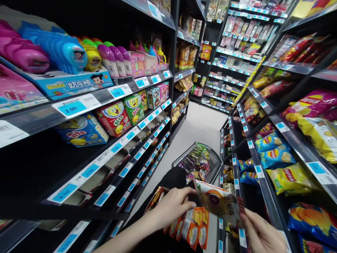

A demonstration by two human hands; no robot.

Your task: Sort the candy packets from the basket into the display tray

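My right hand (263,232) is closed on the right end of a snack packet (217,200) with a white and orange top. The packet is tilted and slightly blurred. My left hand (171,205) is beside its left end, thumb and forefinger apart; whether the forefinger touches it I cannot tell. The other left fingers are mostly hidden. Below my left hand, several orange snack packets (193,226) lie over my dark-clothed lap. Another packet (158,196) shows behind that hand.
A grey shopping basket (217,163) full of snack packets stands on the aisle floor (198,121) ahead. Shelves with boxed biscuits (113,118) and toy-like sweets line the left. Chip bags (291,178) fill the right shelves. A further shelf rack (240,52) closes the aisle's end.
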